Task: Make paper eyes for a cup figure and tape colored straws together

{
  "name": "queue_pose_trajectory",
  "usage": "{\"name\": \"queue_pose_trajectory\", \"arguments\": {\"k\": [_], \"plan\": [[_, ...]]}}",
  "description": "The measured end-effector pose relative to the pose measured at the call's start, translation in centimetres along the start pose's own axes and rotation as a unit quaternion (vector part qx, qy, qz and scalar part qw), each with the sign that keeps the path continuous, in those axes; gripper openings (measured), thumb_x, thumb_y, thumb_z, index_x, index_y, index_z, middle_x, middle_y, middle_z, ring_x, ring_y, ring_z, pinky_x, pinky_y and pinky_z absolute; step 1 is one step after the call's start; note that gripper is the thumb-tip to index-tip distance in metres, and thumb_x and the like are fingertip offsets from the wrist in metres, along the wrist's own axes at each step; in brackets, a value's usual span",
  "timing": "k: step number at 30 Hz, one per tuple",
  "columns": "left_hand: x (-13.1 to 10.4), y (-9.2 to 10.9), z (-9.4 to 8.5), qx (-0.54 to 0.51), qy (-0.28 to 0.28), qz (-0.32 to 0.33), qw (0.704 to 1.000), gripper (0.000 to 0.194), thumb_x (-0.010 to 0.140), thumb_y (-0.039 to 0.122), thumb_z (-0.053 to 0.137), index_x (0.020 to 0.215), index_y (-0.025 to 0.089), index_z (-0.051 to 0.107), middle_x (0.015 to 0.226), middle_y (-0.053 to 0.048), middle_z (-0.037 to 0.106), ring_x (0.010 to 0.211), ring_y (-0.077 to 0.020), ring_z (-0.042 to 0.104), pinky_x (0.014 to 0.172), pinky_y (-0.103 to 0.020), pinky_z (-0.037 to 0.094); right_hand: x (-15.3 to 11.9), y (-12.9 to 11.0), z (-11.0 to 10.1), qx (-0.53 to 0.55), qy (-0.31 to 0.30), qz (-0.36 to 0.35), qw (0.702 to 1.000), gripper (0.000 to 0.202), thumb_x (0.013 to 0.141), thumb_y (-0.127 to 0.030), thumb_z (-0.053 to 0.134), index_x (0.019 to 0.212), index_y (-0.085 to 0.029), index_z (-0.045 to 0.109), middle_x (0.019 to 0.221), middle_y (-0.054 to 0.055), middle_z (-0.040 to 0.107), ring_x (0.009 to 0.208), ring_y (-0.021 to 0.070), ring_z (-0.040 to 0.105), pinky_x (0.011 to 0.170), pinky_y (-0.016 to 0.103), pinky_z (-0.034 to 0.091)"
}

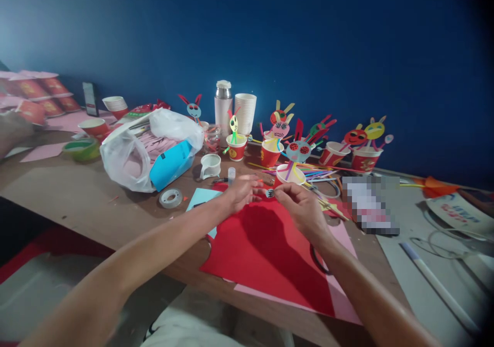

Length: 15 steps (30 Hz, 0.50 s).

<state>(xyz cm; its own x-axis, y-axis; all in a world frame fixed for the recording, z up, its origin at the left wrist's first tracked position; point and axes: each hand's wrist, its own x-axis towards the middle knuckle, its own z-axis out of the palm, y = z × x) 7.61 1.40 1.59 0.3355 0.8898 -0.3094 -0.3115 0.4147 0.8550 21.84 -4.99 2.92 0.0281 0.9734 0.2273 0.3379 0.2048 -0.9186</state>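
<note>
My right hand [299, 205] pinches a small round pale paper cutout [269, 193] with black marks between thumb and forefinger. Close to its left side is my left hand [244, 193], fingers stretched towards the cutout and slightly apart; I see nothing held in them. Under both hands lies a large red paper sheet [266, 254], over pink paper [343, 239]. Just beyond stands a paper cup [289, 174] with a blue rabbit-eared paper figure [298, 152]. A light blue sheet [204, 203] lies beneath my left forearm.
A plastic bag [127, 169] of pink paper, a tape roll [170, 198] and a white cup [210, 166] are to the left. Several decorated cups, colourful pipe cleaners [316, 173], a thermos [223, 105] and stacked cups [245, 113] line the back. Another person's hand [15, 133] is far left.
</note>
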Motion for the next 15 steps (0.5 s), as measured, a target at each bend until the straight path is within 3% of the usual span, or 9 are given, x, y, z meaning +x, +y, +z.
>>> {"name": "queue_pose_trajectory", "arguments": {"k": [3,8,15], "plan": [[1.8,-0.6,0.6,-0.074,-0.002,0.003,0.997,0.018,0.068,-0.002,0.043,0.075,0.011,0.054,0.066,-0.002,0.056,0.052,-0.0095,0.054,0.047,-0.021,0.038,0.6,-1.0,-0.7,-0.045,0.021,-0.030,0.998,0.018,0.077,-0.034,0.054,0.074,-0.017,0.060,0.062,-0.003,0.056,0.057,0.0103,0.047,0.056,0.022,0.036],[3.0,-0.8,1.0,-0.102,-0.022,0.026,0.994,0.023,0.068,-0.002,0.043,0.077,0.011,0.059,0.071,-0.004,0.061,0.056,-0.0089,0.055,0.050,-0.020,0.037,1.4,-1.3,-1.5,-0.102,0.043,-0.063,0.992,0.020,0.079,-0.034,0.051,0.077,-0.016,0.061,0.061,-0.002,0.054,0.054,0.0102,0.045,0.052,0.021,0.035],[3.8,-1.2,0.3,-0.131,-0.020,0.019,0.991,0.019,0.070,-0.001,0.045,0.077,0.012,0.058,0.064,-0.002,0.059,0.055,-0.0089,0.057,0.050,-0.020,0.039,3.0,-1.4,-0.7,-0.173,0.056,-0.095,0.979,0.023,0.081,-0.035,0.048,0.076,-0.018,0.062,0.067,-0.001,0.062,0.060,0.0116,0.052,0.059,0.022,0.037]]}}
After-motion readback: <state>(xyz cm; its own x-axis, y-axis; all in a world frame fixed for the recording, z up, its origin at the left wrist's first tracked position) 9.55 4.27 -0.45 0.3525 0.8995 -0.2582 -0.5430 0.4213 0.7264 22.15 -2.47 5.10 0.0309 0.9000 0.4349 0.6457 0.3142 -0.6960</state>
